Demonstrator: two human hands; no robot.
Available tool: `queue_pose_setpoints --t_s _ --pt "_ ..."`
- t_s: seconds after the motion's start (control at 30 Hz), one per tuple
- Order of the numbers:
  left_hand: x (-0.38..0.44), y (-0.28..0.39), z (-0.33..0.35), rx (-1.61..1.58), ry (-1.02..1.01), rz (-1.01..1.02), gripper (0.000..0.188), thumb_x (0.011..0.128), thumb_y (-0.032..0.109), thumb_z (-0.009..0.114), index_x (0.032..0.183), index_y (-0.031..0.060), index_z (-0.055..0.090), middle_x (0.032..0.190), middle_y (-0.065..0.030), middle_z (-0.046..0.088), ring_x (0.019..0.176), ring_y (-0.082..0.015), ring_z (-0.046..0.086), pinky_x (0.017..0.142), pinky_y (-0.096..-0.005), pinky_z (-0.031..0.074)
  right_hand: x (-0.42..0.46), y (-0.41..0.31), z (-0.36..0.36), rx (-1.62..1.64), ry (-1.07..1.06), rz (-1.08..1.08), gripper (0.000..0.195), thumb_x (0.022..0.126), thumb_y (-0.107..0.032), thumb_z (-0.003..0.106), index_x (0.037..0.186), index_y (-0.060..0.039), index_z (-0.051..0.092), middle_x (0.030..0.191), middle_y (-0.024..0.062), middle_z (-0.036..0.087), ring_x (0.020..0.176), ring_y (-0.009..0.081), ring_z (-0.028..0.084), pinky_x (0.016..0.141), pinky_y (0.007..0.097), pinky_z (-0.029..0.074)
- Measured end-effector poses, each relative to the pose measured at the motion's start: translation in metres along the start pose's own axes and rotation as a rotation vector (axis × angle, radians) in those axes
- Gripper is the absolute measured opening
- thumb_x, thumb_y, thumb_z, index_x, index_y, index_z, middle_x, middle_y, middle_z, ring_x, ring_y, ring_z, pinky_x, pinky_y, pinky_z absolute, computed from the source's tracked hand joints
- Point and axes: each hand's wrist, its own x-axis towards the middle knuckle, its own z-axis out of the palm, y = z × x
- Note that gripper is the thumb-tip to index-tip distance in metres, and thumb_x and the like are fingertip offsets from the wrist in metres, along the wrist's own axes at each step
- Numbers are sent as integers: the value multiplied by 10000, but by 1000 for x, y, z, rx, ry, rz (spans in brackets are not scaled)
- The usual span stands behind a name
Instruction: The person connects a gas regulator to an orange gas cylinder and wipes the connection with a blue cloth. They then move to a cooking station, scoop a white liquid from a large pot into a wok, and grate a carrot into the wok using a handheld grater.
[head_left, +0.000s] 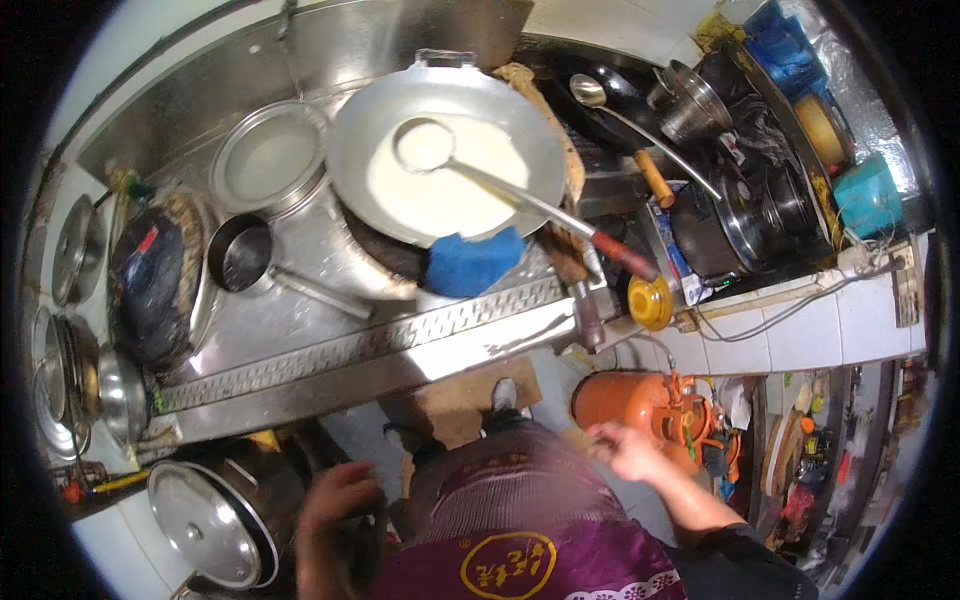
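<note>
My left hand (341, 491) hangs low beside the apron, blurred, near a lidded pot (210, 525); whether it holds anything cannot be made out. On the other side my right hand (622, 450) is raised in front of an orange gas cylinder (619, 405), its fingers curled, and I see nothing clearly in it. Ahead of me a large metal wok (352, 172) contains a pale, creamy liquid (450, 195). A ladle (517, 191) with a red handle lies across it, its bowl over the liquid. A blue cloth (472, 262) drapes over the wok's near rim.
On the steel counter (300, 330) stand a round metal pan (274, 154) and a dark-bowled ladle (241, 253). A yellow round object (649, 301) sits at the counter's right end. A long-handled spoon (589, 90) and pots lie at the back right. Lids hang at left.
</note>
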Motion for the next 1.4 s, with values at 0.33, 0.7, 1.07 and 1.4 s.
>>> queue_pose_setpoints --t_s 0.33,0.7,1.07,1.4 --pt "319 -43 174 59 384 -42 510 854 241 697 1282 20 529 1106 -136 643 994 -190 608 840 -348 488 58 24 -188 318 465 -219 253 884 -58 633 1129 -5 600 955 62 670 879 132 631 806 269 512" --pt "362 -58 241 1 289 -110 421 870 250 675 1210 28 563 1033 -121 649 928 -185 613 803 -337 494 61 43 -202 528 186 -37 254 921 -21 592 1173 9 584 948 65 687 840 122 640 757 267 536" --pt "408 -46 267 36 250 -133 342 887 260 652 1139 36 598 959 -106 654 862 -180 619 765 -327 501 47 67 -194 444 45 -9 355 943 -125 604 1268 1 535 1078 52 661 964 110 618 851 259 505" --pt "403 -46 255 38 279 -94 284 902 268 632 1074 43 629 893 -93 660 802 -176 625 730 -318 507 32 67 -185 368 -15 -47 387 950 -129 591 1300 7 495 1178 94 613 981 133 616 835 273 516"
